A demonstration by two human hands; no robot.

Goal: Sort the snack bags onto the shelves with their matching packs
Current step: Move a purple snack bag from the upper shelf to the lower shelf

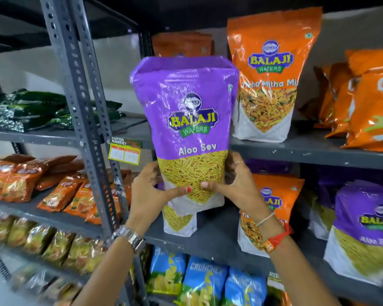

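Observation:
A purple Aloo Sev bag (186, 111) stands upright in the air in front of the grey shelf unit. My left hand (148, 191) grips its lower left corner and my right hand (237, 184) grips its lower right corner. Directly behind and below it a second Aloo Sev pack (179, 221) stands on the middle shelf (210, 239), mostly hidden. Another purple Aloo Sev bag (363, 230) stands at the right end of that shelf. An orange mix pack (272, 195) stands between them, partly behind my right wrist.
An orange Khatta Mitha Mix bag (272, 80) and orange chip bags (372, 102) stand on the upper shelf (307, 149). Blue Crunchex bags (203, 281) fill the shelf below. A perforated steel upright (84, 111) divides off the left rack with green, orange and yellow packs.

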